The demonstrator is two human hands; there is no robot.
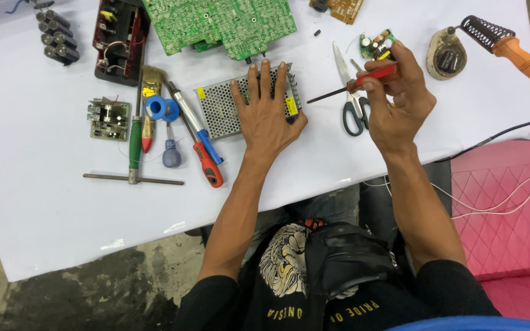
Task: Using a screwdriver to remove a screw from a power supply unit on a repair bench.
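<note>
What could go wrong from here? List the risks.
1. The right hand holds the red-handled screwdriver with its tip toward the left hand, which lies flat on the perforated metal box; a slip could jab the fingers.
2. The soldering iron in its stand sits beside the right arm; if hot, a brush could burn.

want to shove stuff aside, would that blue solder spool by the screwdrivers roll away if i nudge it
Probably yes: the blue solder spool looks round and seems to rest partly on the green-handled tool, so a nudge could set it rolling. It looks small, yet likely heavy for its size. The tool handles beside it might stop it.
</note>
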